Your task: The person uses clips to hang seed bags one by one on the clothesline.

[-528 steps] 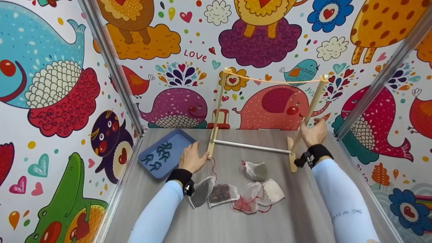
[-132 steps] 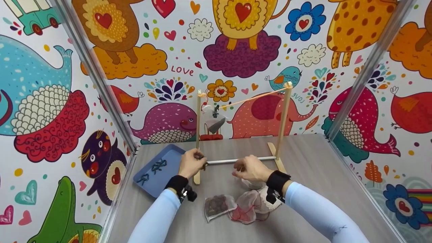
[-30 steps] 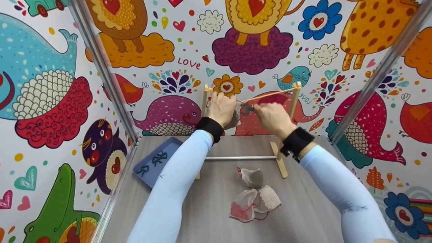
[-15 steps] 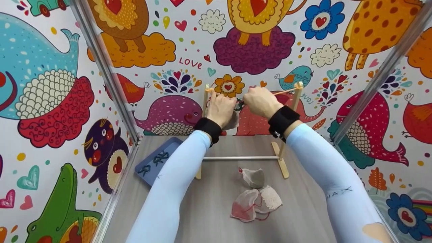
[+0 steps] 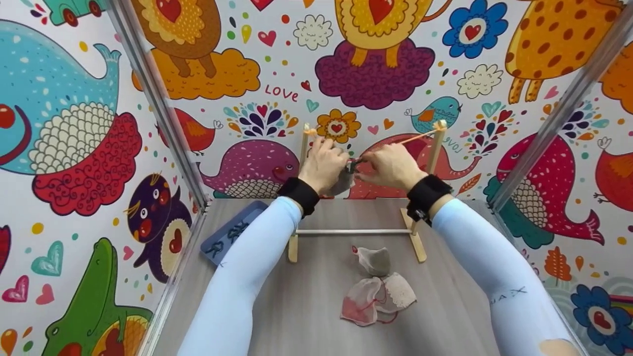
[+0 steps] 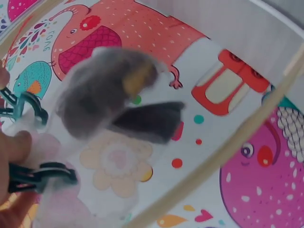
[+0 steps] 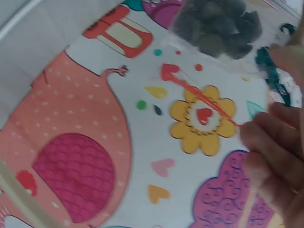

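Note:
A stand with two wooden posts carries an orange cord. My left hand is raised by the left post, gripping the top of a mesh bag of dark chunks at the cord. Beside that bag hangs another bag with a dark grey filling. Two green clothespins, an upper one and a lower one, show near the left fingertips. My right hand pinches a green clothespin at the bag's top edge. A red drawstring trails by the right fingers.
On the grey table lie three mesh bags: one greenish, one reddish, one white. A blue tray with several green clothespins stands at left, partly behind my left sleeve. A white rod joins the stand's feet.
Earlier, all bags lay on the table and the cord was bare; the grey bag then hung clipped. The chunk-filled bag has since risen to the cord. Just now my right hand has lowered slightly.

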